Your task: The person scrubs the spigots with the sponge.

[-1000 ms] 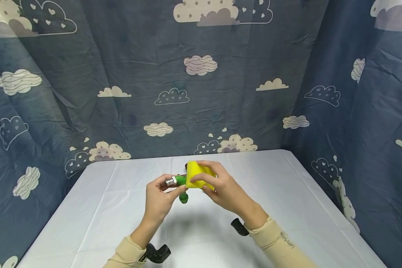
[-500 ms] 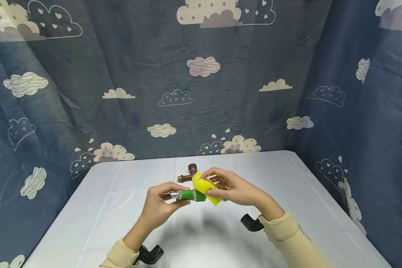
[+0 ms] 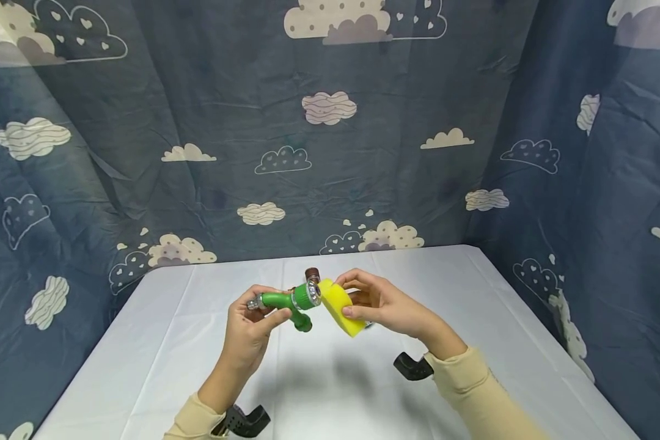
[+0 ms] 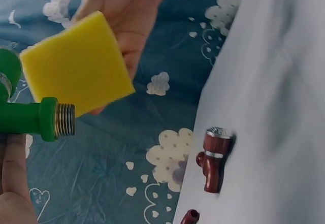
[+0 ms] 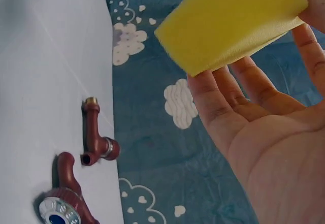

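In the head view my left hand (image 3: 247,327) grips a green tap (image 3: 277,299) between thumb and fingers, above the table. Its threaded metal end points left and its round ribbed handle faces right, with the spout hanging down. My right hand (image 3: 382,308) pinches a yellow sponge (image 3: 341,307) by its right side. The sponge's upper left edge is right at the tap's handle. In the left wrist view the tap's threaded end (image 4: 66,119) overlaps the sponge's lower edge. From the right wrist, the thumb and fingertips hold the sponge (image 5: 228,26), which hides most of the green tap.
Two brownish-red taps lie on the white table (image 3: 198,366): one with a brass end (image 5: 91,101), the other with a blue-centred handle (image 5: 55,213). Black wrist mounts (image 3: 412,366) sit at both cuffs. A blue cloud-patterned curtain (image 3: 225,110) stands behind and at the sides.
The sponge first covered the tap's handle, then lay against its right end. Now the handle is in sight, the tap has turned with its spout downward, and the left hand has shifted slightly left.
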A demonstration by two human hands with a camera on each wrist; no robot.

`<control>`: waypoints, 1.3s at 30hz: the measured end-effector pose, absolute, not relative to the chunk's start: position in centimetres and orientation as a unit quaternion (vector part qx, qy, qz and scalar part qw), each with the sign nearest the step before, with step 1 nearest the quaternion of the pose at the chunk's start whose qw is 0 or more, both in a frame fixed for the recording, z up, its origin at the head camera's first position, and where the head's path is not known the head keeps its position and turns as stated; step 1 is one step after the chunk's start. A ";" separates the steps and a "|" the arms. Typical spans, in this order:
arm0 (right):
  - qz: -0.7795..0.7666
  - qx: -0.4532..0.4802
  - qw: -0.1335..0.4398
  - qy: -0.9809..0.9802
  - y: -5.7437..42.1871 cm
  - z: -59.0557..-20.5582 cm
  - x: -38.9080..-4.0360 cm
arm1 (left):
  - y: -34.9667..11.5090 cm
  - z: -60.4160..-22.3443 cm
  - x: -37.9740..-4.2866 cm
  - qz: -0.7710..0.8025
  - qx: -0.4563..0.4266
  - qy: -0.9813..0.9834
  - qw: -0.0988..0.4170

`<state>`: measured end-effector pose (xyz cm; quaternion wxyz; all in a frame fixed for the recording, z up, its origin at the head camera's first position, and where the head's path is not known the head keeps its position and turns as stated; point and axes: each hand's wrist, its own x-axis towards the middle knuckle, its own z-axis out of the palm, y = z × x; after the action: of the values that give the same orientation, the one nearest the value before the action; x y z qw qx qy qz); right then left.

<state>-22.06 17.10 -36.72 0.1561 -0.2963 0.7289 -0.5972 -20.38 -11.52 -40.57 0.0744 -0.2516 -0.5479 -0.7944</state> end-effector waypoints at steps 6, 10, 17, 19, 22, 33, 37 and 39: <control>-0.603 -0.283 0.110 0.738 17.0 -36.3 -22.0 | -11.3 -40.5 -20.4 -0.827 -0.240 -0.506 0.040; -0.599 -0.295 0.063 0.742 16.4 -35.9 -21.5 | -11.0 -40.4 -20.4 -0.814 -0.222 -0.535 0.037; -0.546 -0.319 -0.046 0.773 15.2 -36.1 -20.3 | -10.6 -40.8 -20.5 -0.816 -0.190 -0.543 0.063; -0.527 -0.324 -0.073 0.782 15.1 -36.3 -20.0 | -10.4 -40.9 -20.6 -0.818 -0.166 -0.546 0.072; -0.511 -0.331 -0.099 0.787 15.0 -36.5 -19.7 | -10.4 -41.1 -20.6 -0.818 -0.130 -0.554 0.077; -0.511 -0.327 -0.108 0.788 14.4 -36.6 -19.6 | -10.5 -41.4 -20.6 -0.822 -0.135 -0.550 0.058; -0.499 -0.329 -0.097 0.796 14.2 -36.7 -19.6 | -10.7 -41.3 -20.8 -0.837 -0.088 -0.536 0.068; -0.487 -0.329 -0.097 0.803 14.1 -36.8 -19.5 | -10.7 -41.2 -20.9 -0.838 -0.079 -0.536 0.067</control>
<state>-19.54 14.06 -36.83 -0.0974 -0.3290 0.8035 -0.4866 -20.87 -10.71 -41.18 0.0672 -0.0787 -0.5355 -0.8382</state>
